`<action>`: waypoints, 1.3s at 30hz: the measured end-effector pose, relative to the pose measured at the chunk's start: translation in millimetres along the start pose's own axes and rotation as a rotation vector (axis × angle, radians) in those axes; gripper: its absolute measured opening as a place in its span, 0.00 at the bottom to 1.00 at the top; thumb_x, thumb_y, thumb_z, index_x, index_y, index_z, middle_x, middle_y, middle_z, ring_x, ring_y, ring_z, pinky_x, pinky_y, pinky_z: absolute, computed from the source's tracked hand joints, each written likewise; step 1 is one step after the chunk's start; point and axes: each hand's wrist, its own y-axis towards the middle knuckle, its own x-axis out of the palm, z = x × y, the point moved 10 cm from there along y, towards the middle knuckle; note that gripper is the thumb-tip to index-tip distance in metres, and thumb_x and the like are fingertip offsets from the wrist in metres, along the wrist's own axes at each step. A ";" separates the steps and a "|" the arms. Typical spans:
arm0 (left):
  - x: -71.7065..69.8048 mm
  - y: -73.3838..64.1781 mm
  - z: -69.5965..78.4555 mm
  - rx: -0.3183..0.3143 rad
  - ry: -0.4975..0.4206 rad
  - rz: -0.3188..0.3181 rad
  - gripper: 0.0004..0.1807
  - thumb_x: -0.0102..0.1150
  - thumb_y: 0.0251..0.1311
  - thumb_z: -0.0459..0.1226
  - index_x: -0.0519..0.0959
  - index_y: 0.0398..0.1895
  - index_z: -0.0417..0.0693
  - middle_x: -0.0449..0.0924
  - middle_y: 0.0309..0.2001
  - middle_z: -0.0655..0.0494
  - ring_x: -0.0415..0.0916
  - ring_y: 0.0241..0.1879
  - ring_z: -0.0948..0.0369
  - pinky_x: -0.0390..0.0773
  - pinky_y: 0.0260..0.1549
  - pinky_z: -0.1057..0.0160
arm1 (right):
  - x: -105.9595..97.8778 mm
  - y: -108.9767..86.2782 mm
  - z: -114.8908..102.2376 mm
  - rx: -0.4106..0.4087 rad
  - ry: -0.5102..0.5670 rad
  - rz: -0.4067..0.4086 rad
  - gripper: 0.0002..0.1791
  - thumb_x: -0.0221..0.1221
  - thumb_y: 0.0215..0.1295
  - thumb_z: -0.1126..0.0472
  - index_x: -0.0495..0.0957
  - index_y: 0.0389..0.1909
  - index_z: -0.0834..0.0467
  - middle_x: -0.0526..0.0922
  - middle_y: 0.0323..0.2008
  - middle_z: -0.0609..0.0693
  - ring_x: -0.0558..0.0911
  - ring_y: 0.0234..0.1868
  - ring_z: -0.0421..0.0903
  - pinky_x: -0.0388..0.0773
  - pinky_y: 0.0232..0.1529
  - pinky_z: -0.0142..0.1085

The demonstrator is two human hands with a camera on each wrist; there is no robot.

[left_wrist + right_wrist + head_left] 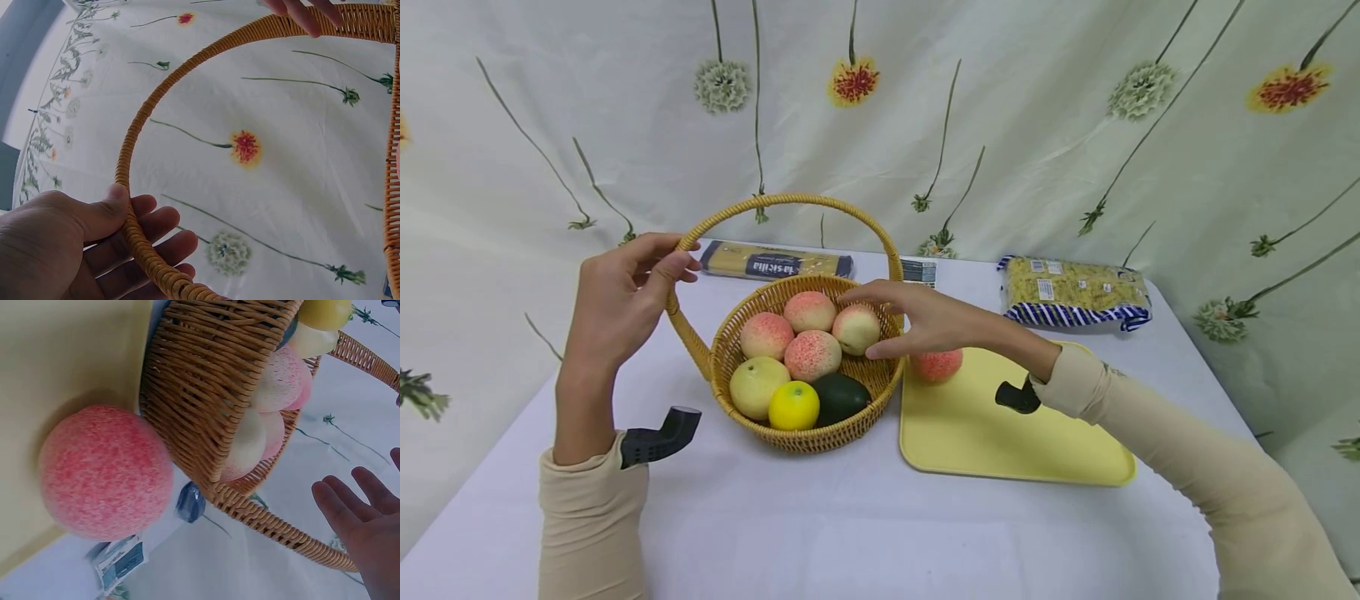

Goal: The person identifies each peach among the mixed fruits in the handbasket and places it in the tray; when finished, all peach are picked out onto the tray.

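A wicker basket (820, 437) holds several pink-speckled peaches (812, 356), a pale yellow round fruit (757, 386), a yellow lemon-like fruit (793, 407) and a dark green avocado-like fruit (842, 398). My left hand (619, 304) grips the left side of its arched handle (145, 112), thumb on one side and fingers on the other. Over the basket's right rim hovers my right hand (928, 321), fingers extended and thumb apart, with nothing held. Just below that hand, another peach (106, 472) lies on the yellow tray (985, 433), beside the basket.
Behind the basket lies a long pack of pasta (775, 260). A second, yellow pasta bag (1071, 292) with blue-striped ends lies at the back right. A small printed packet (919, 272) is partly hidden behind the handle. Flower-patterned cloth (1037, 125) hangs at the back.
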 end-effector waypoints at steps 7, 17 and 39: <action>-0.3 -0.5 0.4 0.001 -0.002 -0.004 0.16 0.54 0.67 0.38 0.78 0.55 0.42 0.82 0.41 0.43 0.74 0.33 0.81 0.71 0.29 0.83 | 11.0 20.9 -15.4 -0.046 0.040 -0.088 0.39 0.64 0.60 0.54 0.59 0.71 0.55 0.62 0.68 0.53 0.72 0.58 0.44 0.76 0.54 0.45; -0.5 -0.2 -0.3 -0.005 -0.003 -0.010 0.16 0.54 0.67 0.37 0.78 0.54 0.42 0.82 0.41 0.43 0.75 0.33 0.80 0.71 0.29 0.83 | 16.4 45.7 -3.5 0.029 -0.030 -0.148 0.40 0.61 0.58 0.54 0.57 0.72 0.52 0.61 0.69 0.48 0.68 0.62 0.44 0.68 0.62 0.44; -1.6 0.8 2.1 -0.002 -0.016 0.000 0.16 0.55 0.66 0.38 0.79 0.54 0.42 0.82 0.39 0.44 0.75 0.33 0.80 0.71 0.30 0.81 | 43.8 82.3 21.9 0.138 -0.031 -0.333 0.41 0.64 0.59 0.56 0.58 0.71 0.54 0.59 0.71 0.51 0.62 0.70 0.55 0.65 0.65 0.45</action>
